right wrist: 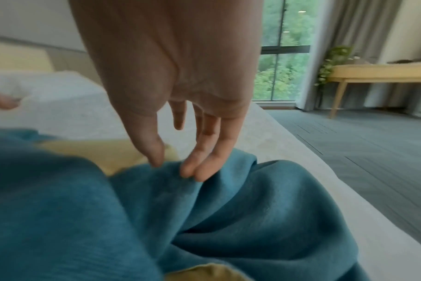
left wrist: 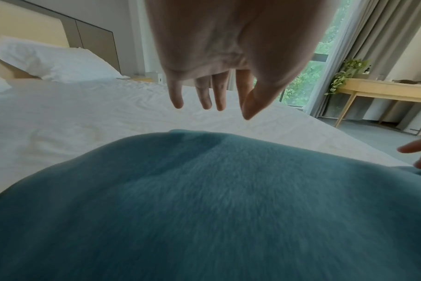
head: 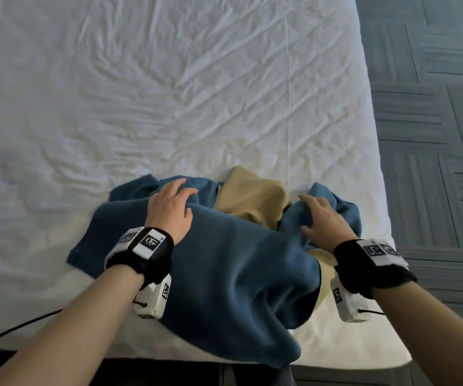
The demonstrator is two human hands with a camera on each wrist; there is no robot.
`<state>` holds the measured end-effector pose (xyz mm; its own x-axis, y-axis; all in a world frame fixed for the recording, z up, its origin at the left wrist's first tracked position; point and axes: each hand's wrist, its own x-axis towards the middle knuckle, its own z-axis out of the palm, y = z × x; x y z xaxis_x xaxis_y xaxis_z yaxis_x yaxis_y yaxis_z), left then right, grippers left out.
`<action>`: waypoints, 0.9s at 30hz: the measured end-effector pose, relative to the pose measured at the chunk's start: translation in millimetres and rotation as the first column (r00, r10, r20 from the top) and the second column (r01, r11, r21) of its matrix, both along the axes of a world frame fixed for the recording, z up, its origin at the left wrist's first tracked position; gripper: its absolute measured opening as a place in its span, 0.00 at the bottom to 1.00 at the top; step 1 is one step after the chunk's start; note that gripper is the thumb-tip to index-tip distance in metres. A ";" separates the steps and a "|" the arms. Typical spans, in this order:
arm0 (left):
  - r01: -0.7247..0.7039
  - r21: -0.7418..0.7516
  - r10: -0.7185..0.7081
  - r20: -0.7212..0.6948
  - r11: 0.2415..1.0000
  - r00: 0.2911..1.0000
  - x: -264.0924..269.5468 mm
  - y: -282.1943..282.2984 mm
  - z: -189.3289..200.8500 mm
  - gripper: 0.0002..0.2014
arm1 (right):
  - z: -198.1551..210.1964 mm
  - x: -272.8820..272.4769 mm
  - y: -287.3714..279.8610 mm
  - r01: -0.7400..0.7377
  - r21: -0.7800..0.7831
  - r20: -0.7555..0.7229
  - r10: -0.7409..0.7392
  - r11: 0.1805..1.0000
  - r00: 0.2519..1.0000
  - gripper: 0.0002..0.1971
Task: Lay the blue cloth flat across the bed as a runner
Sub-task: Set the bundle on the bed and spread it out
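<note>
Hands point(head: 241, 213) over bunched blue cloth point(head: 233, 268)

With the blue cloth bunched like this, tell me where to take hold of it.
Grip the blue cloth at its raised fold by the right hand, pinching from above; that ridge stands up while the rest lies heaped. The left hand could likely take the flat left edge on the white sheet.

No readable words, brands or numbers are shown. Only black-and-white coded squares are seen on the wrist bands point(head: 149, 240) and the white camera boxes point(head: 154, 298) below them.
</note>
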<state>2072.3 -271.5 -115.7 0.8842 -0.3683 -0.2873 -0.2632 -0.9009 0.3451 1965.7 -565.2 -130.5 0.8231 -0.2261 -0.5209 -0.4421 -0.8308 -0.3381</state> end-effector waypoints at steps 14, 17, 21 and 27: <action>0.333 0.586 -0.118 -0.374 0.738 0.920 50.6 -49.2 -56.5 0.35 | -50.2 21.7 13.4 -0.499 -0.132 -0.132 0.484 0.856 0.865 0.18; 0.235 0.466 -0.132 -0.243 0.853 0.961 67.2 -49.7 -44.6 0.14 | -22.2 46.2 3.5 -0.351 -0.122 -0.039 0.349 0.928 0.936 0.18; 0.056 0.343 -0.016 -0.119 0.938 0.993 120.5 -52.4 -8.7 0.20 | 42.3 128.3 -28.4 -0.099 -0.195 0.267 0.150 0.976 0.952 0.18; -0.159 -0.073 0.157 -0.029 0.985 0.987 167.5 -90.2 35.3 0.29 | 103.7 223.8 -48.8 0.022 -0.082 0.312 0.004 0.996 0.950 0.29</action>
